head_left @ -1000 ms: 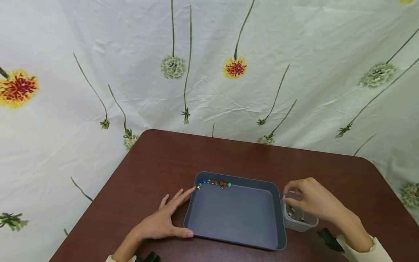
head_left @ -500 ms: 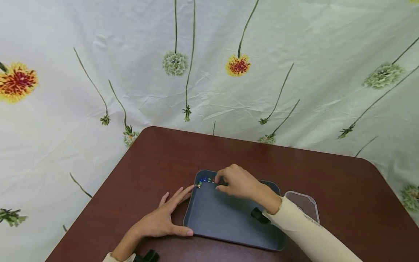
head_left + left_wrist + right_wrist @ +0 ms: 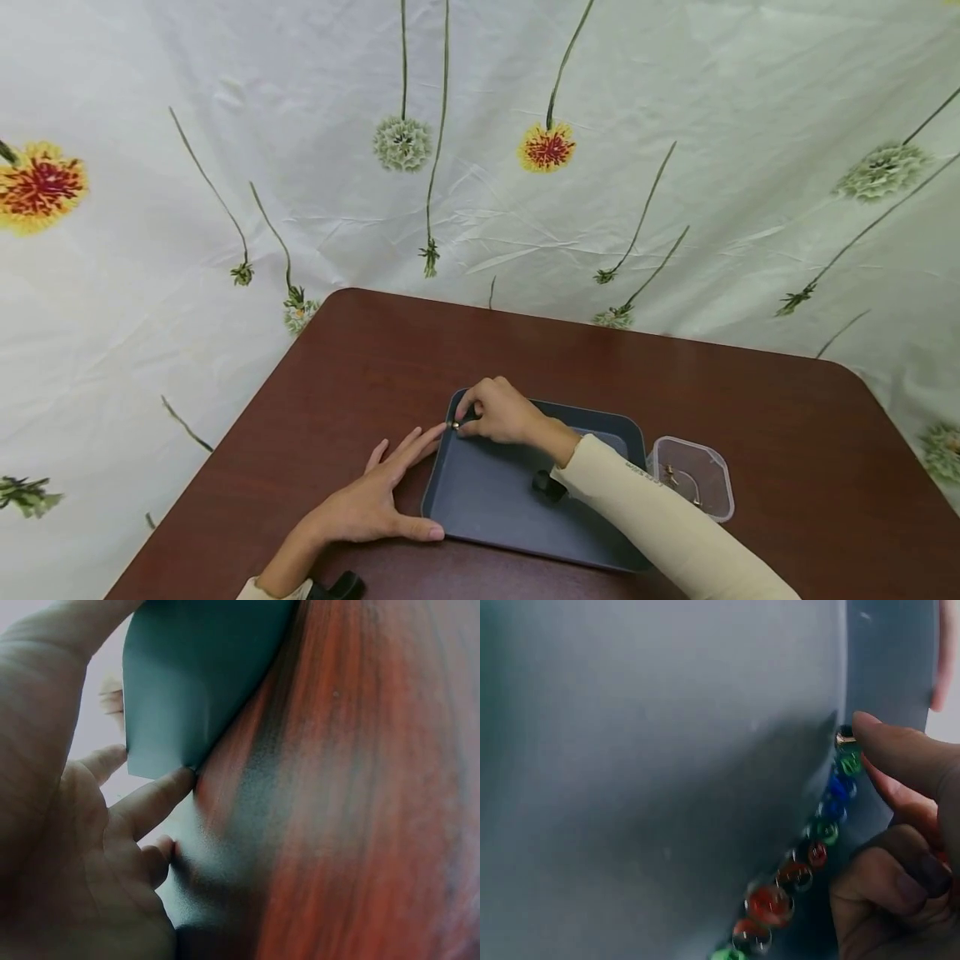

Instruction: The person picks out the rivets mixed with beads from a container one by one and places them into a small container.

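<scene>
A grey-blue tray (image 3: 510, 500) lies on the table. My left hand (image 3: 367, 504) spreads along its left side, fingertips at the far part of that edge and thumb at the near corner. In the left wrist view its fingers meet the rim of the tray (image 3: 195, 682). Inside the tray's far left corner, my right hand (image 3: 502, 412) pinches a small dark, gold-banded bead (image 3: 845, 737) between thumb and index finger; the exact contact is partly hidden. Several glass marbles (image 3: 769, 905), green, blue and reddish, run in a row along the wall from that bead.
Right of the tray stands a clear plastic box (image 3: 712, 483) with a few small brass-coloured pieces (image 3: 670, 473) in it. The brown table (image 3: 405, 350) reaches back to a white flowered cloth (image 3: 315, 100). My right forearm crosses over the tray.
My right hand has travelled left from the plastic box, across the row of marbles, to the tray's far left corner. The left hand has stayed at the tray edge.
</scene>
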Demonstrator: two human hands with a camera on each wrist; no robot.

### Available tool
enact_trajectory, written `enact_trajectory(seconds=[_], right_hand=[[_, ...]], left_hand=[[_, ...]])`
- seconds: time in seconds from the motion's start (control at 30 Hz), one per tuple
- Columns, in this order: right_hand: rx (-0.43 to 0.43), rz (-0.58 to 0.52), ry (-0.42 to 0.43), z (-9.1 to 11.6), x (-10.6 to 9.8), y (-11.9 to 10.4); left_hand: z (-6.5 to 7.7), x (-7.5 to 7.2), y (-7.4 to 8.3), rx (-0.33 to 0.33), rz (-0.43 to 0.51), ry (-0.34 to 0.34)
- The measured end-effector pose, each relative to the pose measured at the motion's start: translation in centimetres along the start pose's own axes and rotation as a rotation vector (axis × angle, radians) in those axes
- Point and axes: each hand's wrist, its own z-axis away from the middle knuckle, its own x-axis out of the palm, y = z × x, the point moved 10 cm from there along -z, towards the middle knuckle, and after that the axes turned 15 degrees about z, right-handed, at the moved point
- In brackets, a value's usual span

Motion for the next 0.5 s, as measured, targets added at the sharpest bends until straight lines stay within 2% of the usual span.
enact_trajectory(seconds=[0.13, 0.33, 0.5], right_hand=[[0.016, 0.04, 0.013, -0.1, 0.2, -0.2], [0.014, 0.094, -0.011, 0.2, 0.8, -0.4], [-0.026, 0.114, 0.035, 2.0, -1.1, -0.7]], left_hand=[[-0.2, 0.0, 0.0, 0.002, -0.01, -0.001], [-0.1, 0.0, 0.1, -0.003, -0.002, -0.004], [0.1, 0.1, 0.0, 0.001, -0.006, 0.003]])
